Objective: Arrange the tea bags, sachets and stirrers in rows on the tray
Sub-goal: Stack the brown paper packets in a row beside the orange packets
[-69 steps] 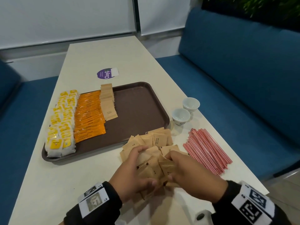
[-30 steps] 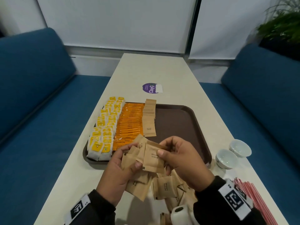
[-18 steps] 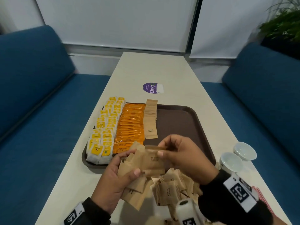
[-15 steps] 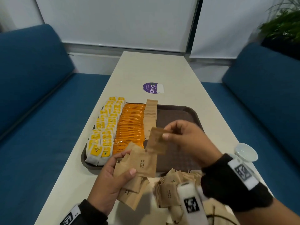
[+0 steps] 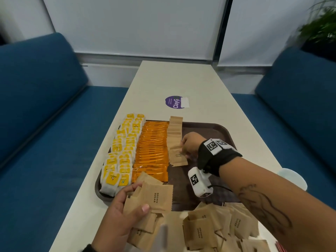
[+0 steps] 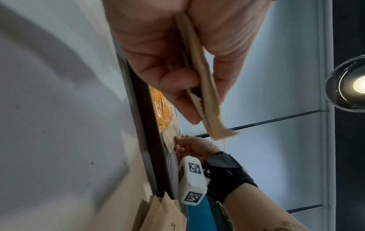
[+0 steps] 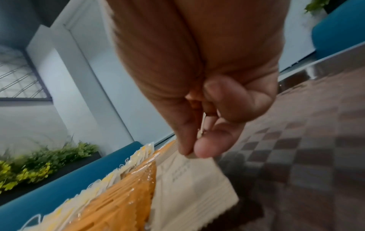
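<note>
A brown tray [image 5: 216, 130] holds a row of yellow tea bags [image 5: 123, 153], a row of orange sachets [image 5: 151, 151] and a shorter row of brown sugar sachets [image 5: 175, 131]. My right hand [image 5: 182, 144] reaches over the tray and pinches the far edge of the nearest brown sugar sachet [image 5: 179, 159], which lies at the row's front end. The right wrist view shows thumb and forefinger on that sachet [image 7: 193, 184]. My left hand [image 5: 140, 197] holds a fanned stack of brown sugar sachets [image 5: 156, 196] at the tray's near edge. Red stirrers [image 5: 281, 249] peek in at the bottom right.
A loose pile of brown sugar sachets [image 5: 218, 231] lies on the table in front of the tray. A white cup [image 5: 292, 178] stands at the table's right edge. A purple sticker [image 5: 175, 102] lies beyond the tray. Blue sofas flank the table.
My right hand took one brown sugar sachet from the left hand's stack, carried it forward over the tray and lowered it onto the front of the brown row. The left hand kept its stack.
</note>
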The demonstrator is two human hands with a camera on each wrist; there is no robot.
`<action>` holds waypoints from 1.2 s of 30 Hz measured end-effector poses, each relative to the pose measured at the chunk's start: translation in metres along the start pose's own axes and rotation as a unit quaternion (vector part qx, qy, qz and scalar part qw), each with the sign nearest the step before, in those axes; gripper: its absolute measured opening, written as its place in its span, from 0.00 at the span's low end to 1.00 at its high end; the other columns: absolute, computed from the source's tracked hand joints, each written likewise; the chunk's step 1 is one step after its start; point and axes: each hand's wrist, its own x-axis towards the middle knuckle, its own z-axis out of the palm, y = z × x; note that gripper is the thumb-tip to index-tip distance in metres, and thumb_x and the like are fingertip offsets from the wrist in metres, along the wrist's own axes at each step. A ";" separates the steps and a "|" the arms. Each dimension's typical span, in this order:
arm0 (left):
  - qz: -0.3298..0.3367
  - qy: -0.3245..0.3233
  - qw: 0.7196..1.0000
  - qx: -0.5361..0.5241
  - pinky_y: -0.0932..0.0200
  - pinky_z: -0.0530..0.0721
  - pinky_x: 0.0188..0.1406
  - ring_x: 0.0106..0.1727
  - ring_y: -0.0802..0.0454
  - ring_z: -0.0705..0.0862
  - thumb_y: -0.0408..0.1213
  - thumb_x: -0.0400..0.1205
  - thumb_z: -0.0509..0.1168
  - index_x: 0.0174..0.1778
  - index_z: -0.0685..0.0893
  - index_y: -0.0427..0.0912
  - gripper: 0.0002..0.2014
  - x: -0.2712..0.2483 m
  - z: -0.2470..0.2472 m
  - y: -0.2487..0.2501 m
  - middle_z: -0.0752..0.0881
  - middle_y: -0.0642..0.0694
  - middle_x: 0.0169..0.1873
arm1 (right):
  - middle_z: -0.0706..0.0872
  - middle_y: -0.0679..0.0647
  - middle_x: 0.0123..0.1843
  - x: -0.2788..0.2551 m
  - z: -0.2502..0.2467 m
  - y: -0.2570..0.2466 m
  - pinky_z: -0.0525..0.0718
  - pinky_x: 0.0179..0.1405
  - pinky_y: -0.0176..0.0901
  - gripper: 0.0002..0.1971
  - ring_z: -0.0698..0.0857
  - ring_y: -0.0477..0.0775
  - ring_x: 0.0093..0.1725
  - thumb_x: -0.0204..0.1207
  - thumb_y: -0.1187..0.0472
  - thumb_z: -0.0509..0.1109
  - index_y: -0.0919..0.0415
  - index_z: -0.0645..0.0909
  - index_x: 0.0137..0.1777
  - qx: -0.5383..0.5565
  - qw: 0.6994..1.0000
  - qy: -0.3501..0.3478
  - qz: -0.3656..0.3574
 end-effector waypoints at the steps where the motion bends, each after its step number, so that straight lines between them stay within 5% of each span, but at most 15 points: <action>1: -0.001 0.002 1.000 0.004 0.63 0.86 0.30 0.44 0.50 0.89 0.60 0.26 0.82 0.52 0.84 0.52 0.52 0.000 0.000 0.000 0.91 0.47 0.44 | 0.85 0.55 0.42 0.002 0.000 0.000 0.85 0.31 0.32 0.07 0.87 0.48 0.38 0.73 0.71 0.70 0.59 0.78 0.41 0.000 1.000 0.008 -0.011; 4: -0.006 0.000 1.000 0.012 0.66 0.85 0.28 0.40 0.54 0.89 0.61 0.25 0.81 0.52 0.83 0.52 0.54 0.002 0.002 -0.003 0.91 0.52 0.40 | 0.81 0.51 0.36 0.006 0.002 -0.001 0.79 0.22 0.31 0.12 0.82 0.45 0.31 0.71 0.71 0.71 0.55 0.74 0.34 -0.011 0.999 0.025 -0.025; 9: -0.010 -0.009 1.000 0.012 0.66 0.85 0.27 0.36 0.59 0.89 0.60 0.25 0.81 0.53 0.82 0.51 0.55 0.002 0.006 -0.001 0.91 0.57 0.37 | 0.85 0.57 0.46 0.002 0.007 -0.004 0.86 0.44 0.44 0.11 0.86 0.53 0.43 0.69 0.67 0.77 0.61 0.78 0.46 -0.045 0.999 0.003 -0.025; 13: -0.010 0.002 1.000 0.008 0.65 0.85 0.27 0.37 0.56 0.90 0.60 0.24 0.81 0.53 0.82 0.51 0.55 0.003 0.004 -0.003 0.91 0.53 0.38 | 0.82 0.55 0.54 -0.006 0.010 -0.001 0.85 0.44 0.45 0.26 0.84 0.54 0.45 0.63 0.68 0.81 0.59 0.73 0.58 -0.049 0.999 -0.002 -0.020; 16: -0.010 0.002 1.000 0.002 0.66 0.85 0.27 0.37 0.57 0.90 0.59 0.24 0.81 0.53 0.82 0.49 0.55 0.003 0.005 -0.005 0.92 0.52 0.38 | 0.81 0.56 0.59 -0.007 0.014 -0.002 0.85 0.56 0.51 0.28 0.85 0.58 0.55 0.62 0.67 0.82 0.58 0.71 0.58 -0.080 0.996 0.015 -0.024; 21: -0.004 0.003 1.000 0.010 0.65 0.85 0.28 0.38 0.56 0.90 0.52 0.28 0.85 0.53 0.82 0.49 0.52 0.004 0.006 -0.010 0.92 0.52 0.39 | 0.80 0.59 0.64 -0.006 0.015 -0.004 0.83 0.62 0.54 0.30 0.82 0.61 0.62 0.64 0.68 0.80 0.61 0.69 0.63 -0.079 0.995 0.046 -0.031; 24: -0.009 0.026 1.000 0.009 0.67 0.84 0.26 0.34 0.58 0.89 0.26 0.59 0.80 0.55 0.82 0.46 0.29 0.002 0.009 -0.006 0.92 0.53 0.36 | 0.81 0.58 0.61 -0.004 0.014 -0.003 0.84 0.60 0.51 0.25 0.83 0.60 0.59 0.65 0.69 0.79 0.58 0.67 0.54 -0.077 0.995 0.056 -0.033; 26: -0.016 0.033 0.999 0.004 0.67 0.83 0.24 0.33 0.59 0.89 0.18 0.69 0.73 0.53 0.82 0.46 0.23 0.002 0.009 -0.005 0.92 0.50 0.35 | 0.82 0.59 0.58 -0.003 0.013 -0.002 0.84 0.56 0.49 0.24 0.83 0.58 0.53 0.66 0.69 0.79 0.58 0.67 0.52 -0.074 0.995 0.061 -0.029; 27: -0.014 0.031 0.999 0.001 0.67 0.83 0.24 0.33 0.58 0.89 0.20 0.67 0.75 0.52 0.82 0.46 0.22 0.002 0.009 -0.005 0.92 0.47 0.37 | 0.82 0.59 0.57 -0.002 0.013 -0.002 0.84 0.55 0.48 0.24 0.83 0.57 0.52 0.66 0.69 0.79 0.58 0.67 0.53 -0.070 0.995 0.062 -0.025; 29: -0.007 0.015 1.000 -0.010 0.67 0.84 0.25 0.34 0.57 0.89 0.34 0.48 0.86 0.51 0.83 0.47 0.35 0.001 0.010 -0.002 0.91 0.43 0.41 | 0.82 0.59 0.60 -0.002 0.013 -0.001 0.85 0.57 0.50 0.25 0.84 0.58 0.55 0.66 0.69 0.79 0.58 0.67 0.54 -0.065 0.996 0.060 -0.020; 32: -0.008 0.000 1.000 0.003 0.66 0.84 0.26 0.35 0.56 0.90 0.44 0.27 0.84 0.54 0.83 0.46 0.52 0.002 0.011 -0.005 0.92 0.49 0.39 | 0.81 0.60 0.63 -0.003 0.014 -0.001 0.86 0.58 0.53 0.26 0.84 0.61 0.60 0.67 0.69 0.78 0.59 0.68 0.58 -0.062 0.996 0.050 -0.027; 34: -0.013 0.000 1.000 0.004 0.66 0.84 0.26 0.35 0.56 0.90 0.39 0.34 0.87 0.55 0.82 0.45 0.49 0.002 0.013 -0.005 0.92 0.51 0.37 | 0.80 0.59 0.63 -0.004 0.013 -0.001 0.85 0.59 0.53 0.27 0.83 0.61 0.61 0.67 0.69 0.78 0.60 0.69 0.61 -0.058 0.997 0.048 -0.031; 36: -0.015 0.008 1.000 -0.007 0.65 0.85 0.26 0.34 0.57 0.89 0.36 0.51 0.85 0.57 0.81 0.45 0.37 0.001 0.013 -0.004 0.92 0.52 0.37 | 0.80 0.59 0.63 -0.004 0.012 -0.001 0.84 0.60 0.52 0.27 0.83 0.60 0.61 0.67 0.69 0.78 0.60 0.70 0.62 -0.057 0.997 0.048 -0.032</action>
